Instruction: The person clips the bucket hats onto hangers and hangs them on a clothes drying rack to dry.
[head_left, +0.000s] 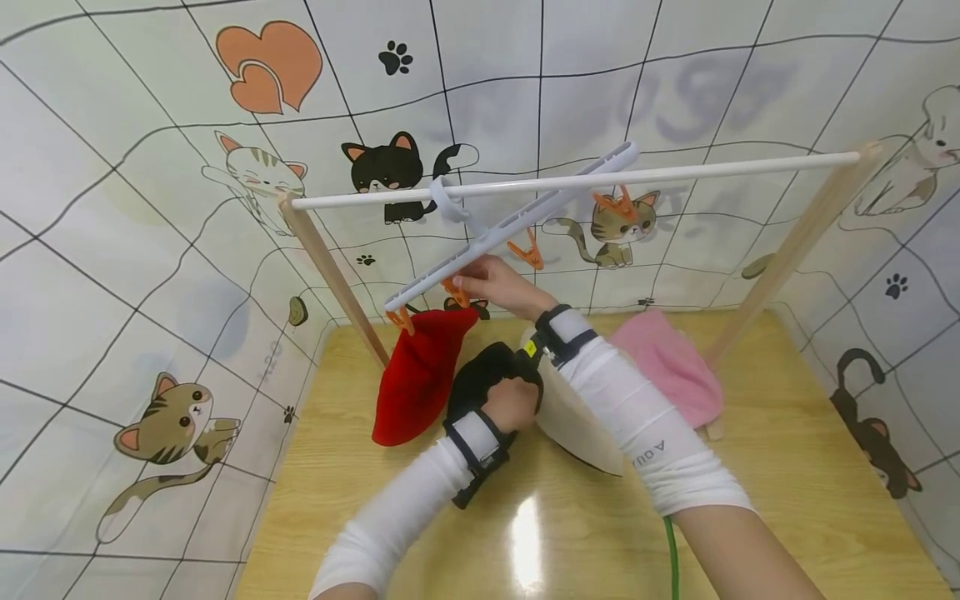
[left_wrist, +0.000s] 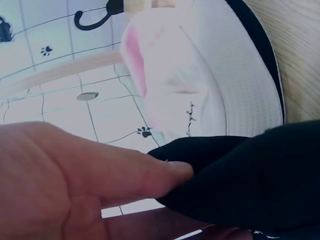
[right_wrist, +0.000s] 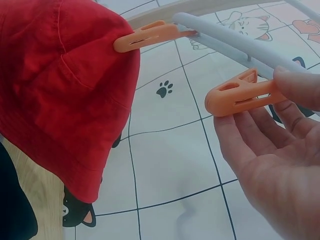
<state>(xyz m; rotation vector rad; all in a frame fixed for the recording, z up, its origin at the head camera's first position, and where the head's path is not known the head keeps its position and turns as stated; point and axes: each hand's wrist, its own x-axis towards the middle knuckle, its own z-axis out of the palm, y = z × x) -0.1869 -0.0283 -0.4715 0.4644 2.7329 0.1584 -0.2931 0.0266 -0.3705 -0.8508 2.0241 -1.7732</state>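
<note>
My left hand pinches the edge of a black cloth hat between thumb and fingers, low over the table. Higher up, my right hand grips an orange clip that hangs from a pale clip hanger; nothing shows in that clip's jaws. Left of it, a red bucket hat dangles from the hanger's end clip. The hanger hooks over a white rod and tilts, its left end lower.
Two more orange clips hang along the hanger's right half. A white hat with a dark underside and a pink hat lie on the wooden table. Wooden posts support the rod; cat-print walls stand around.
</note>
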